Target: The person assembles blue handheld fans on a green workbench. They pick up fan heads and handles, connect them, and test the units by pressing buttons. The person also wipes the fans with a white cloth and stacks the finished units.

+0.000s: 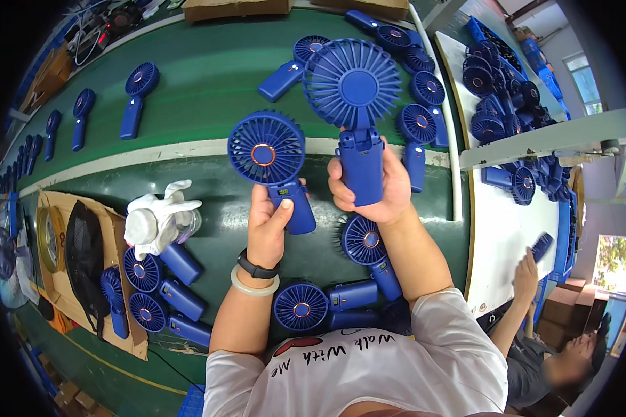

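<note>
Blue fan (266, 147) held in the left hand (266, 221), second fan (359, 85) in the right hand (388, 184).
Both are gripped by the handle above the green worktop (219, 236), seen against its far edge; more blue fans (300, 307) are laid toward its near edge.
</note>
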Action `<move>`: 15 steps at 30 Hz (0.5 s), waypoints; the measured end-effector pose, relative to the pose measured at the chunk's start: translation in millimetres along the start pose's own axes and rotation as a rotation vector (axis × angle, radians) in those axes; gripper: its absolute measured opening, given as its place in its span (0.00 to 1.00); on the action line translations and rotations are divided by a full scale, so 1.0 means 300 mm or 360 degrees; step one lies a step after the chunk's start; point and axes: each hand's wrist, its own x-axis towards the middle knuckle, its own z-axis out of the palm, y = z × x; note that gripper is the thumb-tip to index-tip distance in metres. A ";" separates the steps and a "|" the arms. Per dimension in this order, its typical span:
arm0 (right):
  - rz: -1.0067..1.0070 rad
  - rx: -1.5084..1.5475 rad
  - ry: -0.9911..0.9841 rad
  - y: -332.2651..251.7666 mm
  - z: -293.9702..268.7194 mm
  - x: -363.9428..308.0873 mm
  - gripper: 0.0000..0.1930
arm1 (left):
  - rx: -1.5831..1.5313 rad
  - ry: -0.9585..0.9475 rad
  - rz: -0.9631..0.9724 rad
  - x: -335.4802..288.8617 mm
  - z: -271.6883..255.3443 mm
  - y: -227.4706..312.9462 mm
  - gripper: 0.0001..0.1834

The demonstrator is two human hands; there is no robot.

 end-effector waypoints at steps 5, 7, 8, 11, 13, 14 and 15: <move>-0.0046 -0.0292 0.0087 -0.013 0.045 -0.001 0.23 | -0.0219 -0.0001 -0.0034 -0.006 0.019 -0.001 0.31; 0.0088 -0.0767 0.0168 -0.040 0.038 -0.006 0.25 | -0.0146 0.0007 -0.0055 -0.006 0.022 0.004 0.32; -0.0005 -0.1182 0.0363 -0.027 0.047 -0.012 0.24 | -0.0089 -0.0007 -0.0039 -0.006 0.010 0.003 0.30; -0.0229 -0.1479 0.0523 0.008 0.064 0.003 0.24 | -0.0133 0.0011 -0.0157 -0.015 -0.042 -0.016 0.25; -0.0306 -0.1498 0.0519 0.011 0.070 0.007 0.24 | -0.0255 -0.0012 -0.0213 -0.017 -0.053 -0.020 0.22; -0.0335 -0.1482 0.0517 0.017 0.066 0.007 0.24 | -0.0321 -0.0050 -0.0203 -0.015 -0.054 -0.018 0.21; -0.0365 -0.1467 0.0516 0.022 0.063 0.006 0.24 | -0.0387 -0.0089 -0.0195 -0.015 -0.054 -0.015 0.19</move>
